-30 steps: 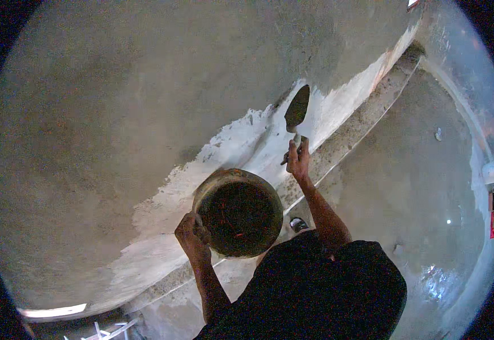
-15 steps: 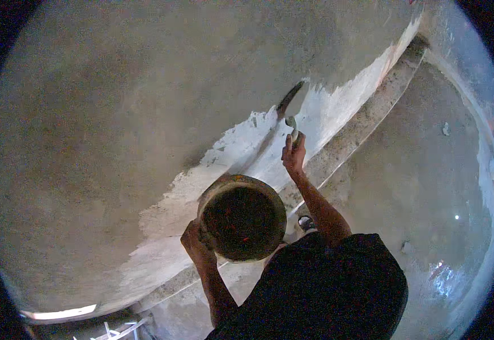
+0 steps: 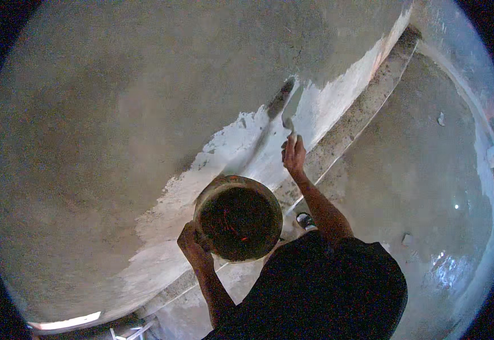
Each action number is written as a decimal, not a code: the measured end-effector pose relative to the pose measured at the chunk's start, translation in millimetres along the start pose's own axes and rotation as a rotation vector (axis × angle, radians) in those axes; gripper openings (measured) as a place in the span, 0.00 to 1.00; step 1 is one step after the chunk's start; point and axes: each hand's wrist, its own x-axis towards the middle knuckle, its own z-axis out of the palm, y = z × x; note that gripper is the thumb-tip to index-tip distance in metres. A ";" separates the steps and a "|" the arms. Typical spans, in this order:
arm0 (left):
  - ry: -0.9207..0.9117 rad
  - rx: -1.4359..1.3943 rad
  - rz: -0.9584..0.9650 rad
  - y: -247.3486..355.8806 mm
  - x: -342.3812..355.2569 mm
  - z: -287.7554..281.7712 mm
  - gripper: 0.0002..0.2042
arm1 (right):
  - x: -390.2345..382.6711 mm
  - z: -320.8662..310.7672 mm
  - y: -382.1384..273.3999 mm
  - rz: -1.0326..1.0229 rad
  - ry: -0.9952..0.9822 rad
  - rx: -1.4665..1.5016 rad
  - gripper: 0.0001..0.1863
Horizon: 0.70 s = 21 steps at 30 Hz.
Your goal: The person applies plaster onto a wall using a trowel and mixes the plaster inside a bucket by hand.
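My left hand (image 3: 191, 242) is closed on the side of a round bucket (image 3: 260, 188), held in front of my body. Its inside is too dark to make out what it contains. Farther up and to the right, my right hand (image 3: 294, 153) grips the handle of a trowel (image 3: 288, 121). The trowel's blade lies against or very close to the grey wall (image 3: 116, 124), over a white coated patch (image 3: 230, 144) with ragged edges. I cannot tell for certain whether the blade touches. A dark shadow falls beside it.
A speckled ledge (image 3: 371, 99) runs diagonally below the white patch. To its right lies a grey floor (image 3: 394, 181) with a small pale lump (image 3: 441, 119) on it. My sandalled foot (image 3: 305, 220) shows by the ledge. White bars (image 3: 133, 331) stand at the lower left.
The trowel has shifted slightly to the left with its blade turned a little, and the shadow beside it looks broader. The bucket has moved slightly left in the picture.
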 end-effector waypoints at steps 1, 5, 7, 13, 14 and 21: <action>0.085 0.240 0.217 -18.9 -0.9 2.2 0.17 | 9.7 6.8 -6.4 0.109 0.018 0.126 0.14; -0.023 -0.238 -0.210 27.9 -2.3 0.0 0.16 | 25.0 28.3 5.9 0.047 -0.032 -0.153 0.15; -0.039 -0.107 -0.145 25.0 -1.7 -2.6 0.16 | 8.5 28.1 26.6 -0.107 -0.139 -0.371 0.17; 0.026 -0.126 -0.054 -3.1 -4.1 2.0 0.15 | -16.4 2.9 -2.7 -0.126 -0.237 -0.457 0.16; 0.024 -0.194 -0.090 -2.1 -5.2 2.2 0.15 | -12.7 0.1 -5.9 -0.008 -0.207 -0.391 0.16; -0.051 -0.122 -0.189 25.0 -6.3 -2.7 0.15 | 37.1 14.2 -3.0 0.079 -0.095 0.051 0.14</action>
